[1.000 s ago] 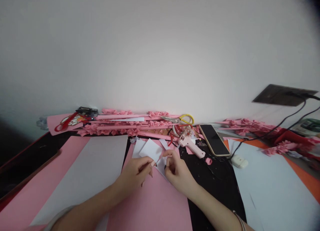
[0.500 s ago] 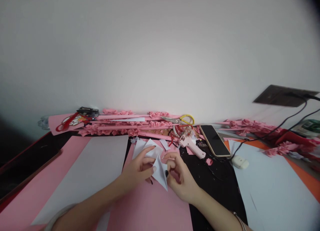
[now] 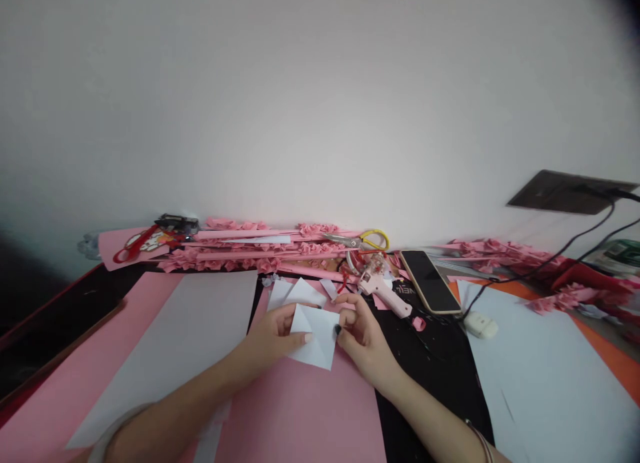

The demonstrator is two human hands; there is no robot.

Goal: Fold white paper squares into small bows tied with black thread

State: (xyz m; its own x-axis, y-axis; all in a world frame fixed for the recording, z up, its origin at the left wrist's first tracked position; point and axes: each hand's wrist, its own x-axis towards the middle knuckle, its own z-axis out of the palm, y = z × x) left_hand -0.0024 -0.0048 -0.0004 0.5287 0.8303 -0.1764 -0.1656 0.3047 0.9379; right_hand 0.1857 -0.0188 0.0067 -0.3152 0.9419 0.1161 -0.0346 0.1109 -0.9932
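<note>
Both hands meet over the middle of the tabletop, near its front edge, on a small white square of paper with a crease running across it. The left hand pinches the square's left side, thumb lying on top and fingers curled beneath, while the right hand nips its right edge between thumb and forefinger, the remaining fingers folded in. The square is held just above a large pink paper sheet spread at the front of the tabletop. Just behind it lie a few loose white paper offcuts. To the left a large white sheet rests on another pink sheet. Behind the right hand sits a pink hot glue gun, and just beside that a black smartphone lying face up. Along the back edge, against the wall, run long pink paper strips with ruffled trim, with yellow-handled scissors at their right end and red-handled scissors toward the back left corner. A white charger block lies on the right side beside another pale sheet.
</note>
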